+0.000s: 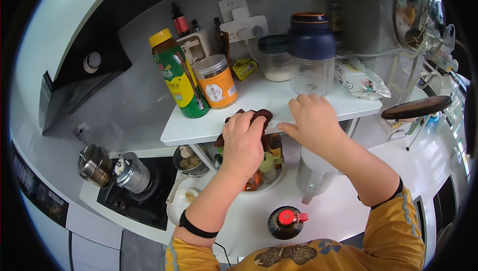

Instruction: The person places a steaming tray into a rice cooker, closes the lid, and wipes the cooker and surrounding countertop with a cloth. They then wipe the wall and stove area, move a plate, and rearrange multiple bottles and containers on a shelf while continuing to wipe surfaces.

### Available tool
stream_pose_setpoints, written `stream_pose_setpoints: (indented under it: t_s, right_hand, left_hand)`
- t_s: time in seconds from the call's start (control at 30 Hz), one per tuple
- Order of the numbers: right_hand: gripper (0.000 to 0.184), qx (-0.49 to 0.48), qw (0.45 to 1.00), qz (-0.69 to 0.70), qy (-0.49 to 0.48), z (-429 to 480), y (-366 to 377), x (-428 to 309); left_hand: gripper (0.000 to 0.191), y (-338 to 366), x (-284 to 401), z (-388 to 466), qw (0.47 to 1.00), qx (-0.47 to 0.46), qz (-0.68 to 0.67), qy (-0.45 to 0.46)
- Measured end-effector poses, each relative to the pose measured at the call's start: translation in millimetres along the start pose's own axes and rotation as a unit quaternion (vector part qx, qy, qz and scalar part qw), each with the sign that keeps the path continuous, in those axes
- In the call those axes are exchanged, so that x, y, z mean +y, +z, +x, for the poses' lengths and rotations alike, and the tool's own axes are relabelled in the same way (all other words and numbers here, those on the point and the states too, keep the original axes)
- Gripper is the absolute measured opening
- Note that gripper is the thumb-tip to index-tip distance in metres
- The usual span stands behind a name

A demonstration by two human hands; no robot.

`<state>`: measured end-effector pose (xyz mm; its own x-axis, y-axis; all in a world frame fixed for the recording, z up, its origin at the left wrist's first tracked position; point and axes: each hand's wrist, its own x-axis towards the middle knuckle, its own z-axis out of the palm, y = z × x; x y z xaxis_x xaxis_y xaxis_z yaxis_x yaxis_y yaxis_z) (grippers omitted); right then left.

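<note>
My left hand (243,144) presses a dark brown cloth (264,116) onto the front edge of a white shelf (201,131). Bunched fabric shows past its fingertips and hangs below the edge. Farther right, my right hand (315,123) rests at the same edge, thumb spread and fingers curled over. Just behind its knuckles stands a clear jar with a navy lid (312,47); whether they touch is hidden. Left of the cloth are an orange-labelled canister (216,84) and a green bottle with a yellow cap (179,76).
A red-capped dark bottle (286,221) stands on the lower counter (246,226). Under the shelf are a tray of bottles (274,181) and a grey-white pitcher (315,170). Pots (132,174) sit on the black stove at left. A wipes pack (360,76) lies at the shelf's right.
</note>
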<state>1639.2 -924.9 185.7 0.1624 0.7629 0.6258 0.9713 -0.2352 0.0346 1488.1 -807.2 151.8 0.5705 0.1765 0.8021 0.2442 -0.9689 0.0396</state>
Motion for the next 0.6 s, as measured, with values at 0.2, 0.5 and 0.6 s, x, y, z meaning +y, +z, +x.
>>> stream_pose_setpoints:
  t_s: [0.2,0.5,0.6]
  right_hand:
    - [0.017,0.106,0.981,0.018,-0.161,8.7,-12.6,16.4]
    - [0.023,0.11,0.963,-0.235,-0.079,162.0,-25.0,4.0]
    - [0.018,-0.048,0.956,-0.29,-0.025,191.7,-14.1,1.7]
  left_hand:
    - [0.041,-16.1,-11.3,2.8,0.993,-0.047,-0.105,-0.001]
    - [0.039,-14.5,-18.9,-9.4,0.99,0.019,-0.136,0.028]
    - [0.039,-14.7,-21.1,-10.7,0.992,0.023,-0.122,0.034]
